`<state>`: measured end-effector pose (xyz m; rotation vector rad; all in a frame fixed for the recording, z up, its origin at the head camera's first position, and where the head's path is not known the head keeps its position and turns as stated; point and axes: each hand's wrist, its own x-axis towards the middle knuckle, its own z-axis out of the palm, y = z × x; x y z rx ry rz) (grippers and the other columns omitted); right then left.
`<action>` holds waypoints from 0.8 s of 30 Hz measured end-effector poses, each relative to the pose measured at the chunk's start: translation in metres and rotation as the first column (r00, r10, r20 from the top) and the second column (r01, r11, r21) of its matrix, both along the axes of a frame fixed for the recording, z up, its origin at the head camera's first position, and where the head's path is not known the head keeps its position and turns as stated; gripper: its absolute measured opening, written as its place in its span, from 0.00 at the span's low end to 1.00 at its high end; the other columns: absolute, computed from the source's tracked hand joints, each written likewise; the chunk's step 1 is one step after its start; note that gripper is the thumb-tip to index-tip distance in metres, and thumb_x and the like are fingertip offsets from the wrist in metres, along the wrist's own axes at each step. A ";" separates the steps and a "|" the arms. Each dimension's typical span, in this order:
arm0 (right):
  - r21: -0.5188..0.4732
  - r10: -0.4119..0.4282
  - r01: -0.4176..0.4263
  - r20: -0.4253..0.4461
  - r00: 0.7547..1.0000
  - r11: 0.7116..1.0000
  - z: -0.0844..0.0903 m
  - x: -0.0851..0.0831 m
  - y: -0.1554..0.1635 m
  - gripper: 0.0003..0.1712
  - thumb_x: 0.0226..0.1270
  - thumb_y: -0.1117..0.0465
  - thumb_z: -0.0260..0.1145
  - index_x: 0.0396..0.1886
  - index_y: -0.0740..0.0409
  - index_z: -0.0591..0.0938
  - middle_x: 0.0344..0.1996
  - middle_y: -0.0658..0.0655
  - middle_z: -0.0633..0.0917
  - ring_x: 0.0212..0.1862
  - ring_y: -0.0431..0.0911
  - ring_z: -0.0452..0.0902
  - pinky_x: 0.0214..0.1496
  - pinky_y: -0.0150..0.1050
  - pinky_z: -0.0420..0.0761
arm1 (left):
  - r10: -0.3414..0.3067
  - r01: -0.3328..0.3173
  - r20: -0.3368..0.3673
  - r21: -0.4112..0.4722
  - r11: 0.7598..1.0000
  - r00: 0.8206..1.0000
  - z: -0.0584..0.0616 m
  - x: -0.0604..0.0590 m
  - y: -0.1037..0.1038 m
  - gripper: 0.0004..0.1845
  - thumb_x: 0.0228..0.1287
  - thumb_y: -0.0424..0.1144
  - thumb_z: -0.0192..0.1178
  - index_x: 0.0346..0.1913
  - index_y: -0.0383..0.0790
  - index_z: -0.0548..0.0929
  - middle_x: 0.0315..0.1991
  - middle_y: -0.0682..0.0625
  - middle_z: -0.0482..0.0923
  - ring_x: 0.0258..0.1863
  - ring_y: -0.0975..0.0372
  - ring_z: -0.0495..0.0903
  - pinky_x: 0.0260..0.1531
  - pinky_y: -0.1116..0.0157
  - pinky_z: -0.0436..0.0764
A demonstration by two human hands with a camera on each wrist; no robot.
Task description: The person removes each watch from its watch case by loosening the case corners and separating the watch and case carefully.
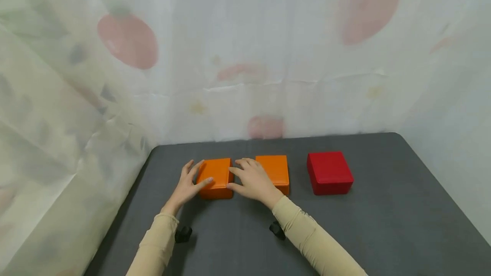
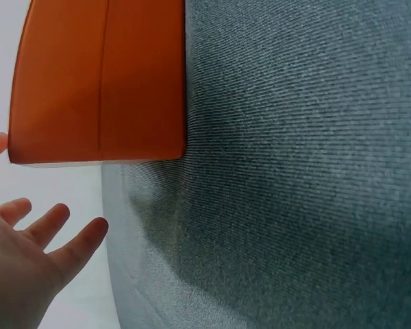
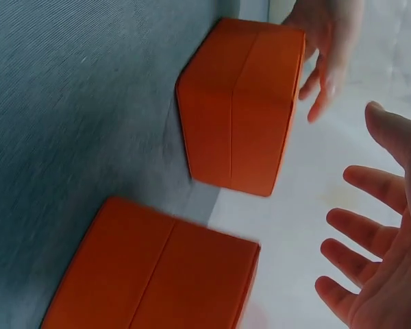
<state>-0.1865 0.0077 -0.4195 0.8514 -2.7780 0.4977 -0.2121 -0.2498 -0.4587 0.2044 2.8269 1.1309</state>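
Observation:
On the grey table, an orange box [image 1: 215, 173] with a lid seam sits at the left, between my two hands. My left hand [image 1: 186, 188] is beside its left edge, fingers spread and the thumb over its front part. The right hand [image 1: 255, 181] hovers at its right edge, fingers loosely extended, partly covering a second orange box [image 1: 276, 169]. In the right wrist view the fingers are apart from both the first box [image 3: 240, 103] and the second box [image 3: 154, 274]. The left wrist view shows spread fingers beside the orange box [image 2: 99, 82]; contact there is unclear.
A red box [image 1: 330, 173] stands to the right of the orange ones. Behind the grey table [image 1: 383, 225] hangs a pale curtain [image 1: 245, 33] with fruit prints. Black wrist-worn pieces show under both forearms.

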 end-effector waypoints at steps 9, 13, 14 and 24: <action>0.076 -0.029 0.026 0.045 0.999 0.997 -0.012 -0.016 -0.029 0.33 0.65 0.35 0.52 0.65 0.44 0.70 0.65 0.56 0.70 0.67 0.52 0.62 0.68 0.51 0.64 | -0.004 0.004 0.009 0.026 1.000 1.000 -0.012 -0.009 -0.003 0.39 0.62 0.62 0.53 0.73 0.59 0.53 0.75 0.43 0.33 0.72 0.38 0.42 0.59 0.33 0.56; 0.112 -0.028 0.018 0.092 0.995 0.994 -0.018 -0.024 -0.042 0.37 0.65 0.33 0.50 0.69 0.42 0.64 0.70 0.57 0.63 0.70 0.54 0.59 0.69 0.52 0.63 | -0.002 0.002 0.032 0.017 1.000 0.999 -0.018 -0.012 -0.004 0.40 0.62 0.61 0.53 0.73 0.61 0.49 0.75 0.43 0.32 0.72 0.38 0.42 0.61 0.33 0.55; 0.120 -0.027 0.014 0.105 0.994 0.993 -0.019 -0.026 -0.045 0.37 0.64 0.33 0.50 0.70 0.42 0.63 0.71 0.58 0.61 0.70 0.54 0.57 0.69 0.52 0.63 | -0.004 0.003 0.038 0.025 1.000 0.999 -0.020 -0.014 -0.004 0.40 0.62 0.61 0.53 0.73 0.61 0.48 0.75 0.43 0.33 0.72 0.39 0.42 0.61 0.34 0.54; 0.089 -0.040 0.013 0.308 0.950 0.996 -0.031 -0.042 -0.047 0.40 0.60 0.27 0.48 0.71 0.35 0.59 0.75 0.51 0.47 0.75 0.52 0.45 0.72 0.54 0.57 | -0.036 0.003 0.136 0.237 0.972 0.990 -0.028 -0.024 -0.003 0.38 0.62 0.59 0.55 0.71 0.68 0.49 0.75 0.49 0.42 0.72 0.48 0.49 0.66 0.40 0.52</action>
